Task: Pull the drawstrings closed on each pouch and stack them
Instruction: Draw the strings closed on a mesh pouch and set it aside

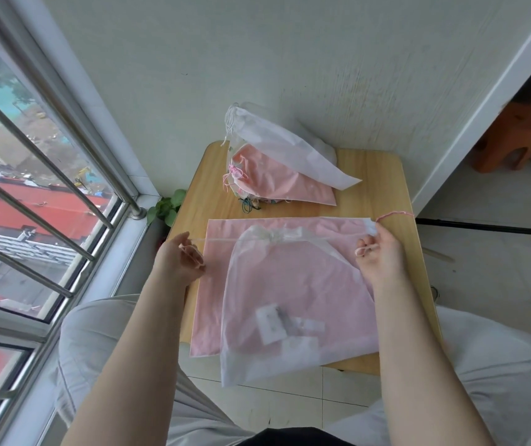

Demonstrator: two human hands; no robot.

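The person sits at a small wooden table, drawing a sheer white pouch shut. It lies on a flat pink pouch over the near half of the table, its bottom hanging past the near edge. The left hand is closed around one white drawstring near the left edge; the right hand pinches the other end near the right edge, with a pink cord looped by its fingers. The pouch's mouth is already gathered into a tight bunch midway between the hands.

To finish well, I'd say both hands should pull outward evenly, level with the table, so the neck cinches centred. The pink cord looks liable to tangle and should be let go. The stack of closed pouches waits at the far edge.
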